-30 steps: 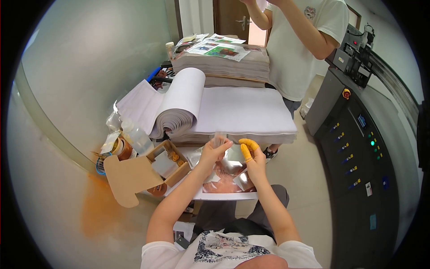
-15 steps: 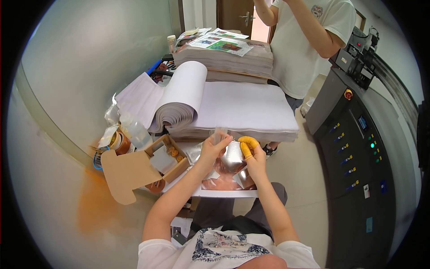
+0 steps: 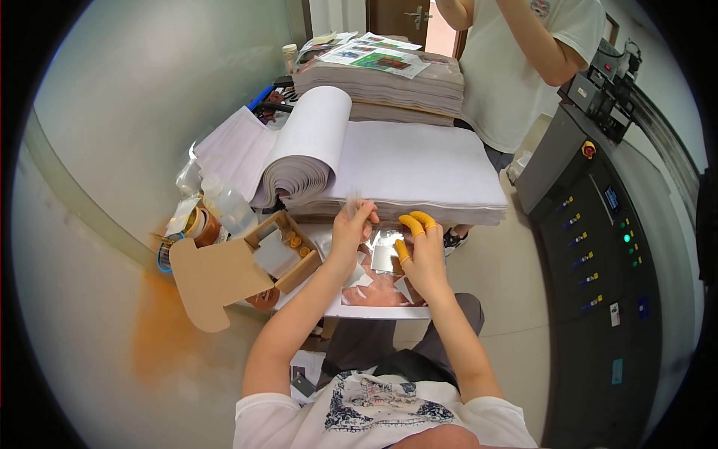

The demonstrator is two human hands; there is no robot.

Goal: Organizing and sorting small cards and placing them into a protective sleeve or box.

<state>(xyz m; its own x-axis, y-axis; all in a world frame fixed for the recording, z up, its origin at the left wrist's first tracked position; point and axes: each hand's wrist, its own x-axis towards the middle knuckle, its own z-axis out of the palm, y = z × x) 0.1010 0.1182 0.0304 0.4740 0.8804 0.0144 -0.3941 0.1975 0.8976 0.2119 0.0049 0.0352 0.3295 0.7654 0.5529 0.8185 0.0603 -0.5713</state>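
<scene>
Head view, single item: wide fisheye, left one of a side-by-side pair, worn on the person's head. Orientation: upright, unmirrored; aimed down and ahead. Nearest matter: wearer's shirt [image 3: 389, 411] at the lower edge, forearms [image 3: 303, 322] reaching up from it. Centre: left grip [image 3: 353, 230] and right grip [image 3: 423, 256], seen from above at close range, over the near end of the worktop [image 3: 385, 313]. Farthest matter: door [image 3: 389, 19], small, at the top edge; co-worker [image 3: 508, 90] cropped there too. Flanks: pale partition [image 3: 179, 97] left, dark machine cabinet [image 3: 576, 352] right (its long edges visibly bowed). Corners: black, lens rim.
</scene>
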